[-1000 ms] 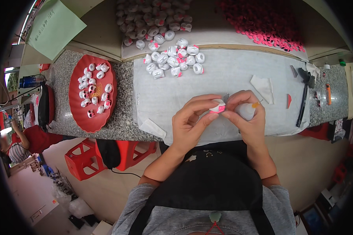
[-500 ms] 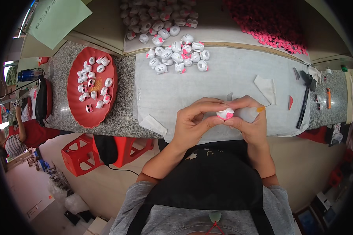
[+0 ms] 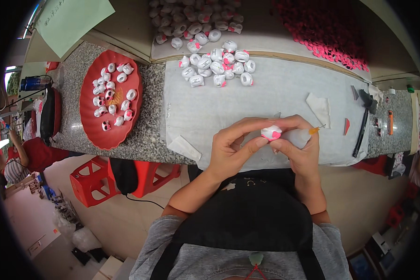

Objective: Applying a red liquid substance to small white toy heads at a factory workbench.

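Note:
Between both hands, over the white sheet, is a small white toy head with a pink patch. My left hand pinches it between thumb and fingers. My right hand steadies its other side with thumb and fingertips. A translucent squeeze bottle with an orange needle tip is tucked in my right palm, its needle pointing away to the right. Beyond my hands lies a pile of similar white heads. A red scalloped tray at the left holds several more, a few with dark eye patches.
Many pink pieces are heaped on the shelf at the back right. On the right lie a white cloth scrap, a black tool and an orange pen-like item. Red stools stand below the counter; another person sits far left.
The toy head has been turned in my fingers, so its pink patch now faces more upward and right. Both hands stay in place; the whole view has shifted slightly.

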Demonstrator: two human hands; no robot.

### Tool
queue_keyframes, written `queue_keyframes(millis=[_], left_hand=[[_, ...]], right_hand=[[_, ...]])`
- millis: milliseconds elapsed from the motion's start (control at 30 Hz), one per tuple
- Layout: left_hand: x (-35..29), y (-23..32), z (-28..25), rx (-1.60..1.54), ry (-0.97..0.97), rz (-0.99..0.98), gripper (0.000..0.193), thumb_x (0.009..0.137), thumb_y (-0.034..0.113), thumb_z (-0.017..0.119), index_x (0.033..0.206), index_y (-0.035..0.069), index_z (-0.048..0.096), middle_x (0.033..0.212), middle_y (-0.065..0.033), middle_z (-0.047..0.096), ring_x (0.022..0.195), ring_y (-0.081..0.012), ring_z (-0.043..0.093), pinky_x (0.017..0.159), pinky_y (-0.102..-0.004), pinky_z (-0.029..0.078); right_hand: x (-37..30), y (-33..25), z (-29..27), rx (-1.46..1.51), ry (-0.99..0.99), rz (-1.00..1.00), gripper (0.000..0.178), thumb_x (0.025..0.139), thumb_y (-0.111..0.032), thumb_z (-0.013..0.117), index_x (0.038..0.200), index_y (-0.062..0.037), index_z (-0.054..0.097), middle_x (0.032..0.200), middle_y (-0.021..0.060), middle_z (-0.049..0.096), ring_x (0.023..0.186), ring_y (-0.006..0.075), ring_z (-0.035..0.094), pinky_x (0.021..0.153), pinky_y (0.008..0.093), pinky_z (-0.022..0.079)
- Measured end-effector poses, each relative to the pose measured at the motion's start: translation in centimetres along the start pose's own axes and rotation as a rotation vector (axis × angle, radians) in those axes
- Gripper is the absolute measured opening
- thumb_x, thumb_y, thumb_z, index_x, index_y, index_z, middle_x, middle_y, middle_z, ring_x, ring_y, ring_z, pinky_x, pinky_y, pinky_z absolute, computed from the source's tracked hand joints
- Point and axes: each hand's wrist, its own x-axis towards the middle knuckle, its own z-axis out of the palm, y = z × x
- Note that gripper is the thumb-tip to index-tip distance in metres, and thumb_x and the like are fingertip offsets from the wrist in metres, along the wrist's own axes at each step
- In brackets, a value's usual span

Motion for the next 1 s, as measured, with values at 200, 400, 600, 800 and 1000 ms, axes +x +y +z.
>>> queue_keyframes(millis=[200,400,600,800,1000], left_hand=[[-0.1,-0.5,0.4,0.005,0.030,0.087,0.025,0.072,-0.005,0.052,0.098,-0.003,0.051,0.099,-0.0129,0.051,0.094,-0.0195,0.048,0.080,-0.0282,0.038],[-0.3,-0.4,0.1,-0.016,0.053,0.047,0.026,0.071,-0.005,0.054,0.096,-0.002,0.051,0.097,-0.0125,0.052,0.093,-0.0191,0.048,0.080,-0.0281,0.038],[-0.5,-1.0,-0.3,-0.185,-0.015,0.080,0.022,0.069,0.001,0.058,0.090,-0.002,0.052,0.093,-0.0140,0.052,0.094,-0.0215,0.047,0.087,-0.0368,0.032],[-0.9,0.7,-1.0,-0.247,0.024,-0.033,0.022,0.069,0.002,0.058,0.090,-0.001,0.052,0.094,-0.0130,0.051,0.093,-0.0203,0.047,0.087,-0.0348,0.033],[-0.2,6.4,-8.8,0.718,0.589,0.474,0.024,0.064,-0.001,0.060,0.088,0.001,0.054,0.097,-0.0104,0.046,0.090,-0.0189,0.045,0.078,-0.0278,0.034]], right_hand=[[-0.1,0.1,0.3,-0.017,0.025,-0.010,0.025,0.066,0.005,0.058,0.091,0.0014,0.053,0.070,0.0029,0.053,0.060,0.0055,0.047,0.051,0.0177,0.037],[0.2,0.5,0.4,0.053,0.018,0.004,0.023,0.065,0.004,0.059,0.088,0.0017,0.054,0.068,0.0028,0.053,0.058,0.0057,0.048,0.049,0.0179,0.037],[-0.8,0.3,0.9,0.091,-0.008,0.082,0.023,0.062,0.005,0.060,0.083,0.0022,0.053,0.070,0.0076,0.055,0.053,0.0082,0.049,0.047,0.0188,0.039],[-0.2,0.6,2.2,0.119,0.038,-0.007,0.023,0.063,0.004,0.059,0.085,0.0029,0.053,0.072,0.0102,0.055,0.053,0.0111,0.050,0.046,0.0203,0.040],[1.7,-0.1,2.6,0.002,-0.025,-0.024,0.044,0.067,-0.001,0.054,0.108,0.0018,0.040,0.078,0.0085,0.052,0.052,0.0069,0.043,0.043,0.0171,0.036]])
